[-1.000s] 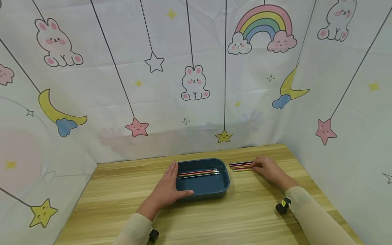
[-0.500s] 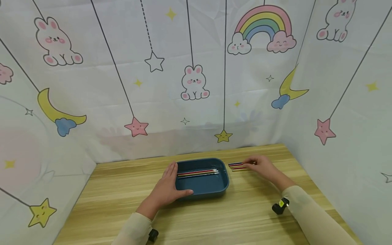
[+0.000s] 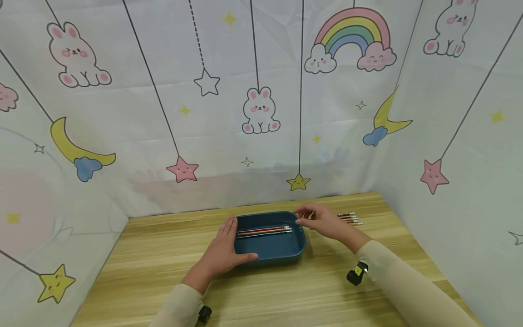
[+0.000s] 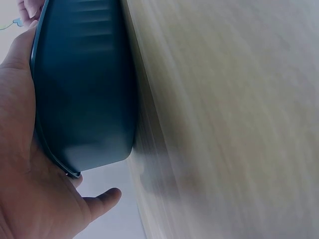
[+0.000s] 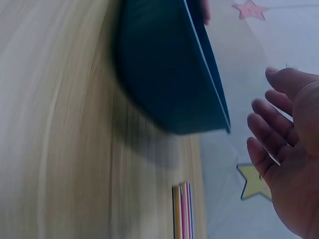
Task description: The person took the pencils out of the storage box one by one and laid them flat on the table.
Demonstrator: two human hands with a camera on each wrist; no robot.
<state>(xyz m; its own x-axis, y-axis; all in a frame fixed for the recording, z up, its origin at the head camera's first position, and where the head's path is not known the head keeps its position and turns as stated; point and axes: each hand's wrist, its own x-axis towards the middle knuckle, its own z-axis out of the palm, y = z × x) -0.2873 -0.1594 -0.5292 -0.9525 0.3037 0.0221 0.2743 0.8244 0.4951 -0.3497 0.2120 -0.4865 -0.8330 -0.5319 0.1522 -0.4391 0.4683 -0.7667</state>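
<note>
A dark blue rectangular tray sits on the wooden table. Inside it, several pencils lie side by side along its length, their eraser ends to the right. My left hand rests on the tray's left end, fingers along the side and thumb stretched along the front rim. Close by the tray's back right corner hovers my right hand. In the right wrist view its fingers are loosely bent with nothing between them. Several more pencils lie on the table beyond that hand, partly hidden by it.
The wooden table runs back to a white cloth backdrop printed with rabbits, stars and a rainbow. The same cloth rises along both sides. Small black cameras are strapped at the wrists.
My right hand has moved left from the pencils on the table to the tray's back right corner, uncovering their eraser ends. The left hand and tray have stayed in place.
</note>
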